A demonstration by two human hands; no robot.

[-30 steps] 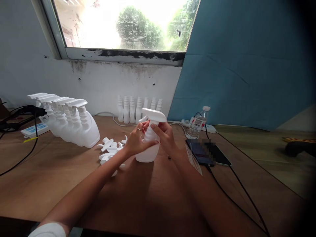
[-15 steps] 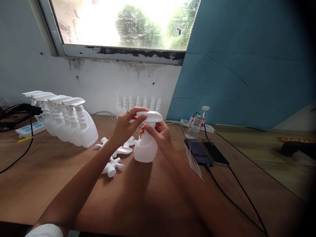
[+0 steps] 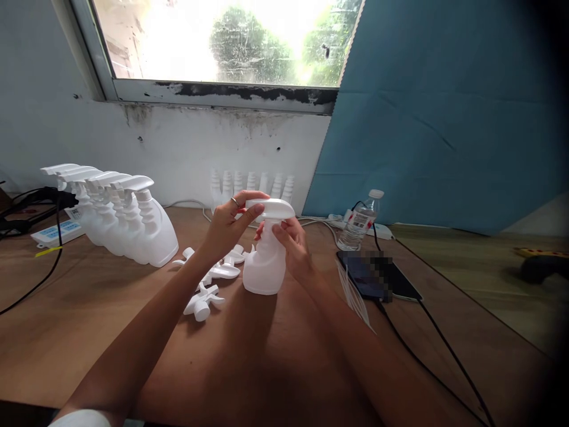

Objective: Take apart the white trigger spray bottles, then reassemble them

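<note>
A white spray bottle stands upright on the table in front of me, with a white trigger spray head on its neck. My left hand pinches the back end of the spray head between thumb and fingers; a ring is on one finger. At the bottle's neck, just under the head, my right hand has its thumb in front and its fingers curled behind, partly hidden. Several loose trigger spray heads lie on the table left of the bottle.
Several bottles with spray heads stand in a row at the left. Bottles without heads line the wall behind my hands. To the right are a water bottle, phones, white ties and cables. A power strip lies far left.
My right thumb has shifted slightly at the neck, showing more of it. Both hands stay at the spray head and neck, and the view has moved a little.
</note>
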